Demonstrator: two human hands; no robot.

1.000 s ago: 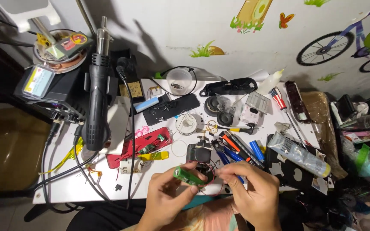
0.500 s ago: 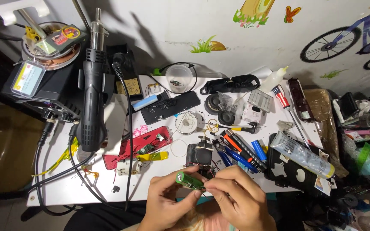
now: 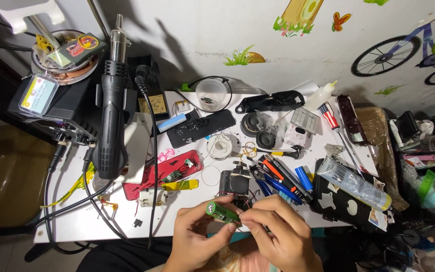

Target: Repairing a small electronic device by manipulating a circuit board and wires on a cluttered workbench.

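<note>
At the far left of my white worktable (image 3: 76,226) sits a black station box (image 3: 51,108), with a black hot-air gun (image 3: 111,121) lying along its right side, nozzle toward the wall. Black cables (image 3: 152,166) trail from there down over the table edge. Just right of the gun lies an opened red casing (image 3: 164,174) with a small board inside, and a strip of yellow tape (image 3: 179,185) touching its lower edge.

My left hand (image 3: 195,242) comes up from the near edge, thumb and fingers closed in a narrow pinch on the left end of a small green circuit board (image 3: 221,212), which I hold tilted just above the table's front edge. My right hand (image 3: 283,236) meets it from the other side, fingertips pinched tight on the board's right end, where thin wires seem to leave it; I cannot tell exactly what they join. A small black block (image 3: 233,182) sits on the table just beyond the board.

Further right lie blue-handled pliers (image 3: 270,184) beside red and black tools, a spool of solder (image 3: 222,146) farther back, then a black phone cover (image 3: 343,206) with a clear, grey tube (image 3: 353,184) resting on it. A striped screwdriver (image 3: 334,123) lies toward the wall.
</note>
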